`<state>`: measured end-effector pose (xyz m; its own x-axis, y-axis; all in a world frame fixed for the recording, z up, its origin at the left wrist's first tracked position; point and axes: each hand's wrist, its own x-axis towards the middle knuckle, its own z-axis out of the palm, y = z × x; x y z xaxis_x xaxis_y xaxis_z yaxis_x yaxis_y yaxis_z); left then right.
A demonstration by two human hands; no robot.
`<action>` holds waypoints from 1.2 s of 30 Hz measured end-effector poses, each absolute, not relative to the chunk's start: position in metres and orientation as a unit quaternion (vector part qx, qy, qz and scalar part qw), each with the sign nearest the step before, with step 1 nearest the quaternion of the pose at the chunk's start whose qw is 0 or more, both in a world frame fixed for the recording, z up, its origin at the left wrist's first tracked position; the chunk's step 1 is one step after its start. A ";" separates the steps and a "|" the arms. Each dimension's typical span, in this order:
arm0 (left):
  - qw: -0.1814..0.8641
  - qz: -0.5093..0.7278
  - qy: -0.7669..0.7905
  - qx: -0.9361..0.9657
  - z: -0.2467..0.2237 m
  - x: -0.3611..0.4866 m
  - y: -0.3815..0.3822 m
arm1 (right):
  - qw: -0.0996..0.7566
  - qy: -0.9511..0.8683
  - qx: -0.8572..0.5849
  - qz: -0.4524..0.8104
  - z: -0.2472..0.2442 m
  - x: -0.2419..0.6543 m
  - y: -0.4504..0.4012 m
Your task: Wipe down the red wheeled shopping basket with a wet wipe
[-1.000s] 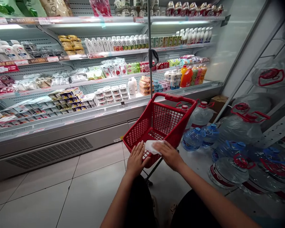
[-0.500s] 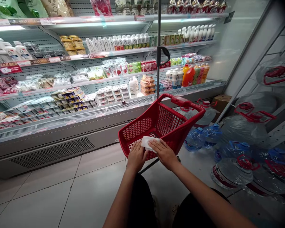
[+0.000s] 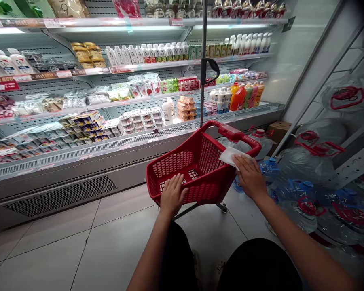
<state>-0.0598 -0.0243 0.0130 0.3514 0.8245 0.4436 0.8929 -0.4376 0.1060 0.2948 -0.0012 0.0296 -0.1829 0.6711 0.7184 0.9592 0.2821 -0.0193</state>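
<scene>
White cloth (image 3: 230,155) is at the red basket's (image 3: 214,192) right-hand near rim, just below the handle (image 3: 235,132), held by the right hand (image 3: 250,174). Right fingers lie close together, nearly straight, over the cloth; thumb and palm hidden, so can't tell if there's a thumb pinch. Cloth underside and the rim beneath it hidden too. Left hand (image 3: 172,197) is at the basket's near rim on the left: fingers extended, close together, thumb apart, no cloth in it; palm side not visible, can't confirm firm contact. It covers part of the slotted wall. Basket interior shows only its far walls and a patch of floor grid. Cart's lower frame mostly hidden; one wheel (image 3: 223,207) shows at right. Grey pole (image 3: 203,101) runs up past the top edge, tip cut off. Person's shoes (image 3: 220,266) mostly hidden by dark trousers (image 3: 259,266), hard to make out. Both forearms cut off at frame edges. Clearance: wide tiled floor (image 3: 118,242) at left, narrow strip between cart and chiller (image 3: 79,169), shelves stocked. Right side tight: blue-capped bottles (image 3: 270,166) just beyond the right hand, big red-handled bottles (image 3: 317,163) stacked past them. Far right corners go dark; labels there unreadable.
</scene>
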 end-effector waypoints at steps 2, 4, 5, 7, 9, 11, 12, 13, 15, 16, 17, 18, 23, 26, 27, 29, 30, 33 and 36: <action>0.069 -0.218 -0.479 -0.848 0.015 -0.030 -0.022 | 0.305 -0.754 -0.539 -0.218 0.022 0.274 -0.003; 0.067 -0.216 -0.466 -0.855 0.014 -0.007 -0.019 | 0.276 -0.792 -0.505 -0.205 0.016 0.253 -0.005; 0.068 -0.216 -0.465 -0.856 0.013 -0.001 -0.019 | 0.261 -0.811 -0.484 -0.198 0.014 0.246 -0.007; 0.073 -0.213 -0.463 -0.857 0.011 0.004 -0.018 | 0.237 -0.839 -0.451 -0.192 0.014 0.245 -0.008; 0.077 -0.206 -0.456 -0.862 0.011 0.002 -0.018 | 0.233 -0.840 -0.447 -0.199 0.020 0.262 -0.006; 0.081 -0.202 -0.456 -0.863 0.012 -0.002 -0.019 | 0.251 -0.812 -0.480 -0.215 0.028 0.290 0.000; 0.083 -0.201 -0.459 -0.861 0.013 -0.002 -0.020 | 0.265 -0.790 -0.505 -0.223 0.032 0.305 0.004; 0.085 -0.202 -0.463 -0.859 0.014 -0.002 -0.020 | 0.277 -0.769 -0.529 -0.228 0.036 0.318 0.008; 0.087 -0.206 -0.473 -0.852 0.014 0.001 -0.021 | 0.298 -0.738 -0.561 -0.230 0.038 0.333 0.015; 0.085 -0.208 -0.477 -0.849 0.014 0.004 -0.020 | 0.305 -0.730 -0.569 -0.227 0.037 0.333 0.017; 0.084 -0.211 -0.480 -0.848 0.013 0.007 -0.020 | 0.310 -0.727 -0.571 -0.222 0.033 0.329 0.019; 0.082 -0.213 -0.481 -0.846 0.012 0.011 -0.019 | 0.311 -0.730 -0.569 -0.217 0.028 0.319 0.018; 0.073 -0.207 -0.483 -0.848 0.008 0.022 -0.012 | 0.272 -0.808 -0.491 -0.182 -0.001 0.244 0.005; 0.063 -0.190 -0.473 -0.858 0.009 0.011 -0.012 | 0.250 -0.845 -0.443 -0.164 -0.003 0.232 0.005; 0.062 -0.186 -0.468 -0.862 0.010 0.003 -0.013 | 0.248 -0.848 -0.438 -0.163 -0.001 0.238 0.009; 0.064 -0.179 -0.460 -0.867 0.012 -0.020 -0.018 | 0.251 -0.839 -0.453 -0.167 0.007 0.259 0.021; 0.068 -0.177 -0.460 -0.868 0.011 -0.033 -0.021 | 0.254 -0.829 -0.468 -0.170 0.011 0.271 0.029; 0.083 -0.167 -0.478 -0.858 0.007 -0.072 -0.033 | 0.262 -0.800 -0.513 -0.168 0.015 0.295 0.052; 0.082 -0.156 -0.496 -0.850 -0.001 -0.091 -0.042 | 0.282 -0.787 -0.531 -0.140 0.007 0.286 0.067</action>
